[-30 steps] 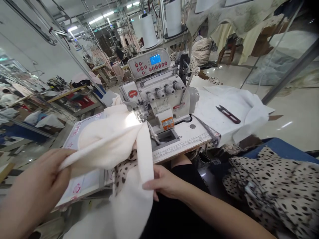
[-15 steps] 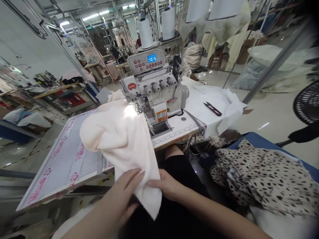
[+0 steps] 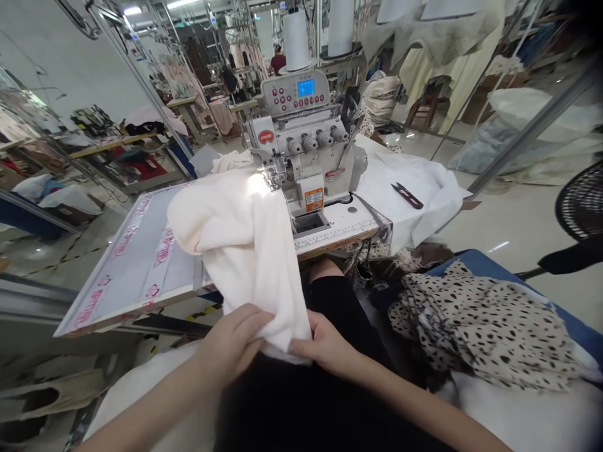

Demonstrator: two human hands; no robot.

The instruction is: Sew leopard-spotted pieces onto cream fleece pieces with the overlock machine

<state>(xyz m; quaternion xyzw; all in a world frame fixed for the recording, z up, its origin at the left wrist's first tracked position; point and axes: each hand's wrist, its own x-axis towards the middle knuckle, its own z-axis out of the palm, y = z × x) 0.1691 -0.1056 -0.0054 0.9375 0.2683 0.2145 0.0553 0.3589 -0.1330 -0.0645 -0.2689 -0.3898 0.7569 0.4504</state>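
A cream fleece fabric piece [image 3: 249, 232] lies over the front of the overlock sewing machine [image 3: 306, 150], its upper edge at the lit needle area. The lower end hangs off the table toward my lap. My left hand [image 3: 238, 339] grips that hanging end from the left, thumb on top. My right hand [image 3: 325, 342] pinches its right edge, thumb in front and fingers behind. Both hands are closed on the cloth, a short distance apart. The fingertips behind the cloth are hidden.
Thread snips [image 3: 407, 196] lie on white cloth right of the machine. A spotted fabric pile [image 3: 490, 320] rests on a blue surface at the right, near a black fan [image 3: 581, 207]. The plastic-covered table extension [image 3: 136, 257] reaches left. Thread cones [image 3: 296, 41] stand behind.
The pointed fabric corner that hung below my hands is now gathered up between them. Both hands still hold the cloth. The camera view has shifted, moving the machine slightly right and up.
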